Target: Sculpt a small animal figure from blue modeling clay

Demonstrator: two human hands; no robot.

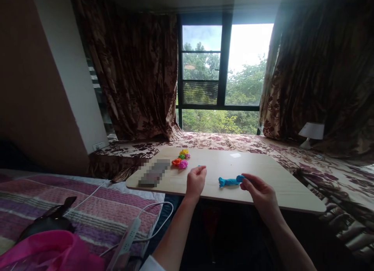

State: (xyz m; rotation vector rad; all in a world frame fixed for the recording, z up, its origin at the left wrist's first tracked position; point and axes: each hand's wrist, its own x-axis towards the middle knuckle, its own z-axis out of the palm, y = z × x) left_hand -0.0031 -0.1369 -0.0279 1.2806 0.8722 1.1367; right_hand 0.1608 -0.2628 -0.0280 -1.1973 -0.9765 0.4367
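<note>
A length of blue modelling clay (229, 182) lies on the pale table, with a knobbly left end. My right hand (263, 193) pinches a rounded blue clay piece (240, 179) between thumb and fingers, right at the length's right end; whether the two are joined I cannot tell. To the left, my left hand (196, 182) is closed just over the table's front part, its fingers curled in. A speck of blue shows at its fingertips, mostly hidden by the hand. Beyond it sit several crumpled clay lumps: orange (176, 162), pink (183, 164), green (181, 157) and yellow (184, 152).
The table (263, 166) stands before a cloth-covered window ledge (210, 139). A blurred-out flat dark object (154, 173) lies on its left side. A power strip (127, 236) with white cable and a pink item (52, 249) are at lower left. A lamp (312, 131) stands right.
</note>
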